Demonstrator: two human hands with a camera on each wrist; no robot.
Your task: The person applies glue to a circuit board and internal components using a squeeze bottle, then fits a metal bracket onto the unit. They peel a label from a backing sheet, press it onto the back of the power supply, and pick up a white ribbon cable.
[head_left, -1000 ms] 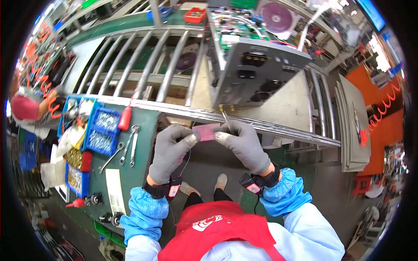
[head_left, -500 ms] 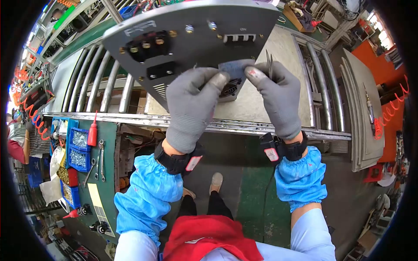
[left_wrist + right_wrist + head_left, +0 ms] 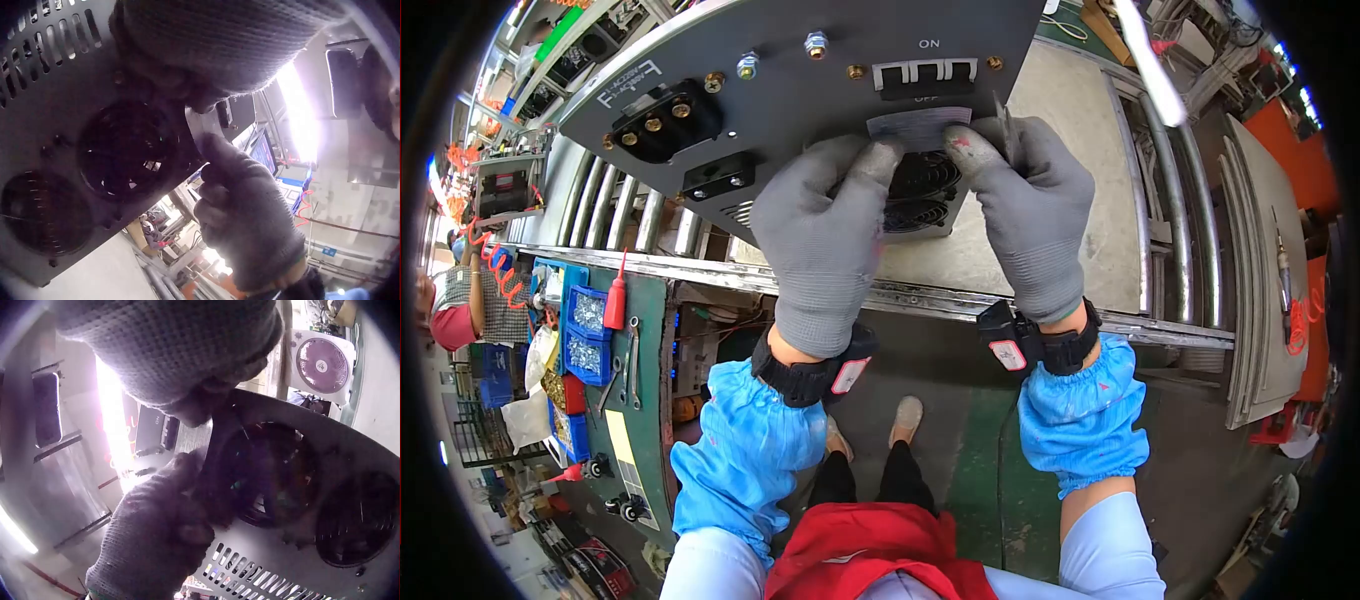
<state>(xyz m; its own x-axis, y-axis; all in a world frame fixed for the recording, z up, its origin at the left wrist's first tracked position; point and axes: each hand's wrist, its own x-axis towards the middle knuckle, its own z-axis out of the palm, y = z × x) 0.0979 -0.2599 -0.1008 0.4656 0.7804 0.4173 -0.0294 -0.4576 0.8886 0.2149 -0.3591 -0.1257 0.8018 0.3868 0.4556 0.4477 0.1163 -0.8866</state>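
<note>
A small grey, silvery label (image 3: pixel 920 126) lies close against the dark grey panel (image 3: pixel 800 110) of an upright metal case, just under its ON/OFF switches (image 3: pixel 925 76). My gloved left hand (image 3: pixel 820 225) pinches the label's left end between thumb and fingers. Its right end is under the thumb of my gloved right hand (image 3: pixel 1035 215), which also keeps a pair of pointed metal tweezers (image 3: pixel 1003 125) among its fingers. The left wrist view shows both thumbs at the label (image 3: pixel 201 125), above a round fan (image 3: pixel 128 150). The right wrist view shows the label (image 3: pixel 192 439) beside the switches.
The case stands on a pale board (image 3: pixel 1070 200) over a roller conveyor (image 3: pixel 1175 215). A metal rail (image 3: pixel 940 298) runs along its front. On the green bench (image 3: pixel 650 300) at left lie blue bins of screws (image 3: pixel 588 355), wrenches (image 3: pixel 633 365) and a red bottle (image 3: pixel 616 300).
My hands have moved from in front of the rail up to the case panel, carrying the label against it below the switches. The panel appears much closer and turned.
</note>
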